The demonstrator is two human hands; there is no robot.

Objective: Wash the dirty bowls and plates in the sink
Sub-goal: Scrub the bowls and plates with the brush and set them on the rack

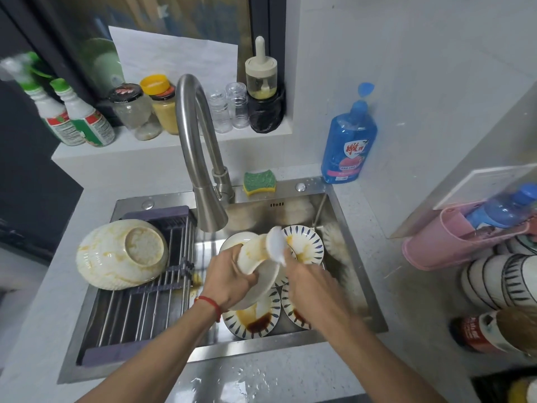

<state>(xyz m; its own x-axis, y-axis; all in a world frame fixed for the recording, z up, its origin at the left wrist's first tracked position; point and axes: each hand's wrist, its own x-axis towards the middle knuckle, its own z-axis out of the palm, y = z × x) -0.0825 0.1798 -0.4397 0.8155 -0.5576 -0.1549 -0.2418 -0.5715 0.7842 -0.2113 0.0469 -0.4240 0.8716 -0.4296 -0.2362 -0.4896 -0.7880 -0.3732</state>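
Note:
Over the steel sink (343, 251), my left hand (229, 274) grips a white bowl (252, 257) with yellow smears, tilted on its side. My right hand (305, 280) holds a white sponge (276, 242) against the bowl's outer side. Below the hands lie several blue-patterned plates: one with dark sauce (252, 321) at the front, another (296, 315) to its right, a third (308, 245) at the back. A large dirty bowl (122, 257) lies upside down on the roll-up rack (139, 309) across the sink's left half.
The faucet (200, 170) arches over the sink's back. A green-yellow sponge (259, 181) sits on the rim, a blue soap bottle (348, 144) at the right. Jars and spray bottles line the sill. Stacked bowls (499, 283) and a pink holder (453, 242) stand at the right.

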